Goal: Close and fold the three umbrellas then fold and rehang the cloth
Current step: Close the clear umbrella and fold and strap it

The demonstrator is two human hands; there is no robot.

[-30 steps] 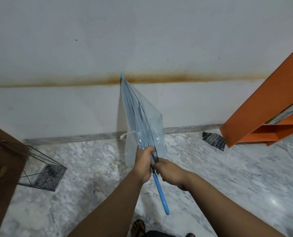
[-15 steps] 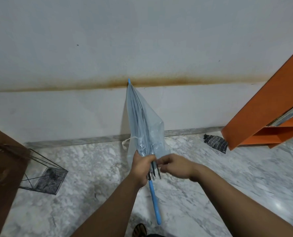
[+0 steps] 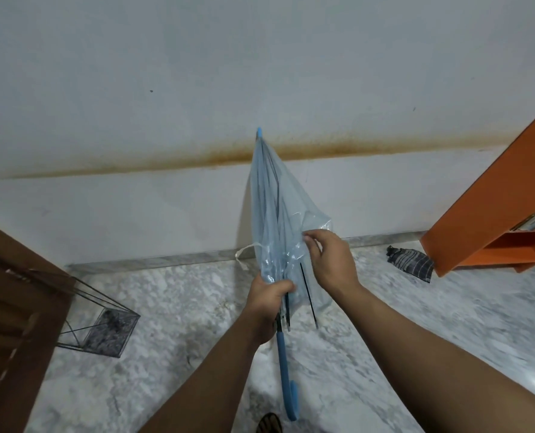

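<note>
A clear light-blue plastic umbrella point(image 3: 275, 207) is closed and points up toward the wall, its blue hooked handle point(image 3: 286, 376) hanging down. My left hand point(image 3: 267, 303) grips the gathered canopy and rib ends just above the handle. My right hand point(image 3: 330, 260) is higher on the right side and pinches a fold of the canopy plastic. A few black rib tips stick out below the canopy. A white tie strap dangles on the umbrella's left. A dark checked folded umbrella point(image 3: 411, 262) lies on the floor by the wall at right.
A marble floor point(image 3: 181, 323) runs to a white wall with a rusty stain line. A wire-frame stand point(image 3: 103, 326) sits at left beside a brown wooden door point(image 3: 16, 323). An orange shelf unit point(image 3: 497, 214) fills the right edge. A sandalled foot point(image 3: 269, 424) shows at the bottom.
My right hand has left the shaft by my left hand and risen to pinch the canopy's right side. The umbrella has swung slightly right and more upright.
</note>
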